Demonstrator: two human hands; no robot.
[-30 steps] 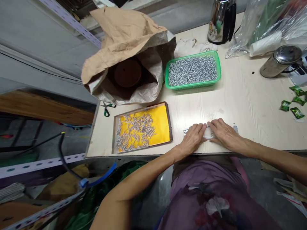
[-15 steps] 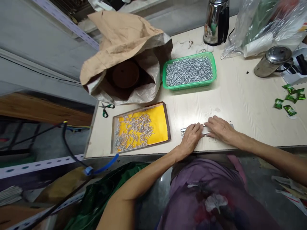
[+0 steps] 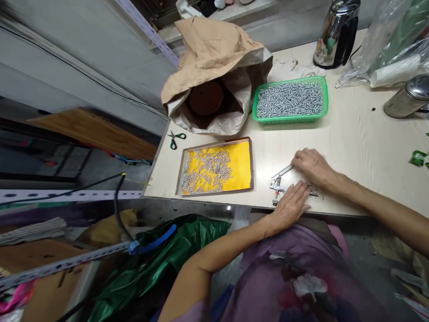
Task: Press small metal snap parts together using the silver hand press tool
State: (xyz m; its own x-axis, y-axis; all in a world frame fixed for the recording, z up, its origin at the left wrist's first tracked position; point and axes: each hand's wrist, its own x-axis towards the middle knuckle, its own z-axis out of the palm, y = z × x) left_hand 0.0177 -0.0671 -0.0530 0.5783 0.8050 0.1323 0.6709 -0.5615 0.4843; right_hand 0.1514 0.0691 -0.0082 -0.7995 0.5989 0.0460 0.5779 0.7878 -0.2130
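Observation:
A silver metal lever tool [image 3: 277, 184] with a small coil spring and a red part lies near the front edge of the table, its upper arm angled away from the lower one. My right hand [image 3: 311, 166] is closed around the end of the upper arm, fingers curled. Across the lower arm lies my left hand [image 3: 292, 205], its fingers together and gripping it; they hide much of that side. Left of the tool is a shallow tray [image 3: 252, 170] with a yellow lining and many small silver metal pins [image 3: 214, 167].
Behind stands a green basket [image 3: 290, 120] heaped with similar pins. A large brown paper sack [image 3: 214, 49] gapes beside it. Green-handled scissors [image 3: 174, 139] lie at the left. A steel kettle [image 3: 335, 38], a metal pot [image 3: 407, 96] and green wrapped sweets [image 3: 418, 157] are right.
The view has shifted left. The tool is turned and its upper arm now stands away from the lower one. My right hand has gone to that arm's end; my left slid onto the lower arm.

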